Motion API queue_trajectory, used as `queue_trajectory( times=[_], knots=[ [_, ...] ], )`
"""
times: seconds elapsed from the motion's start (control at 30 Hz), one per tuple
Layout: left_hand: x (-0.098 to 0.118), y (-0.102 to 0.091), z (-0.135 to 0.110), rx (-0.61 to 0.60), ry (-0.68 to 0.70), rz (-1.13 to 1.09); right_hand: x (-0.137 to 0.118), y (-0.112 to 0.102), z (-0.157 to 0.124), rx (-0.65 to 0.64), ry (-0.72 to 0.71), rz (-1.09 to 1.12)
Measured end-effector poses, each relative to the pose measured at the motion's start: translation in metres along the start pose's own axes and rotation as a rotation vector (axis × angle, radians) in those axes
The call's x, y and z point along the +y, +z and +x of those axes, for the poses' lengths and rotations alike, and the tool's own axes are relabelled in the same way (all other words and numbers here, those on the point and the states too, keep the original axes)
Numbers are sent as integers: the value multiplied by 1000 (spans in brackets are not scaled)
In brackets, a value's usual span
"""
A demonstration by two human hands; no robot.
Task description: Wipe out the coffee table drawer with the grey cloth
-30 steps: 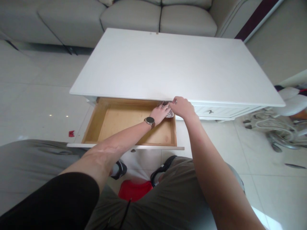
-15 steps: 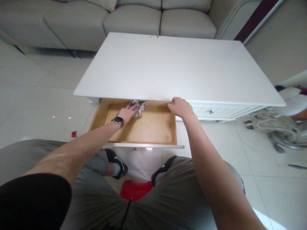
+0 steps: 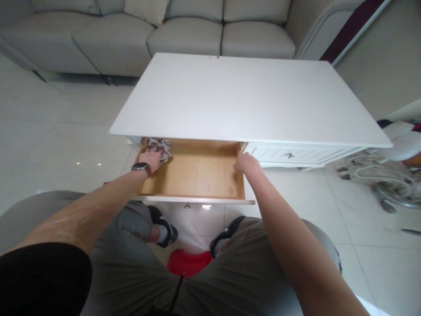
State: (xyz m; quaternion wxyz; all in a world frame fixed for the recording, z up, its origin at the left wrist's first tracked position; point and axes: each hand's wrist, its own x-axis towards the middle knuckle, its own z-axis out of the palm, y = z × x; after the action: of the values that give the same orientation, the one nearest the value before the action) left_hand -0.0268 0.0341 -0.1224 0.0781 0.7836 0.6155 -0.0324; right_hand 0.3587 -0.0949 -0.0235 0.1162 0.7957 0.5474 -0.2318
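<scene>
A white coffee table (image 3: 250, 94) has its left wooden drawer (image 3: 197, 169) pulled out toward me. My left hand (image 3: 150, 156), with a watch on the wrist, presses a grey-and-white patterned cloth (image 3: 162, 147) into the drawer's far left corner, partly under the tabletop. My right hand (image 3: 245, 162) rests on the drawer's right side wall, fingers curled over its edge. The drawer bottom is bare wood apart from the cloth.
A second, closed drawer with a small knob (image 3: 289, 155) sits to the right. A grey sofa (image 3: 164, 30) stands behind the table. A white fan (image 3: 391, 175) lies on the tiled floor at right. Below, my knees, black shoes and a red object (image 3: 187, 262).
My left hand has slid the cloth from the drawer's right back corner across to its left back corner. My right hand dropped from the tabletop edge to the drawer's right wall.
</scene>
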Motion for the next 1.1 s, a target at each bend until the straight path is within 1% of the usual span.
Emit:
queue_trajectory(
  times=[0.1, 0.2, 0.27, 0.37, 0.43, 0.5, 0.57, 0.6, 0.67, 0.73, 0.8, 0.87, 1.0, 1.03, 1.1],
  knots=[
    [-4, 4, -5, -16, 22, 47, 6, 25, 10, -16, 39, -1],
    [-13, 11, -10, -40, 60, 90, 10, 39, 17, -6, 55, 23],
    [-15, 14, -14, -48, 76, 101, 10, 41, 19, 1, 51, 23],
    [-9, 15, -21, -50, 74, 77, 9, 38, 18, -14, 33, -17],
    [-1, 13, -26, -50, 28, 49, 8, 36, 18, -29, 19, -50],
    [9, 11, -29, -37, -49, -7, 7, 36, 18, -34, 10, -72],
    [21, 10, -29, 15, -147, -148, 7, 37, 18, -26, 16, -77],
    [27, 10, -28, 61, -204, -266, 7, 37, 19, -21, 21, -77],
    [41, 9, -22, 187, -351, -588, 6, 39, 19, -12, 32, -75],
    [55, 9, -14, 316, -528, -949, 6, 39, 18, -10, 35, -74],
    [71, 7, -4, 388, -693, -1248, 6, 39, 16, -9, 30, -76],
    [85, 3, 6, 401, -769, -1446, 6, 39, 15, -12, 26, -82],
    [104, -3, 29, 414, -820, -1631, 6, 37, 12, -27, 23, -81],
    [107, -4, 35, 382, -823, -1668, 6, 37, 12, -28, 24, -76],
    [111, -4, 44, 268, -779, -1761, 6, 37, 13, -29, 33, -69]
  ],
)
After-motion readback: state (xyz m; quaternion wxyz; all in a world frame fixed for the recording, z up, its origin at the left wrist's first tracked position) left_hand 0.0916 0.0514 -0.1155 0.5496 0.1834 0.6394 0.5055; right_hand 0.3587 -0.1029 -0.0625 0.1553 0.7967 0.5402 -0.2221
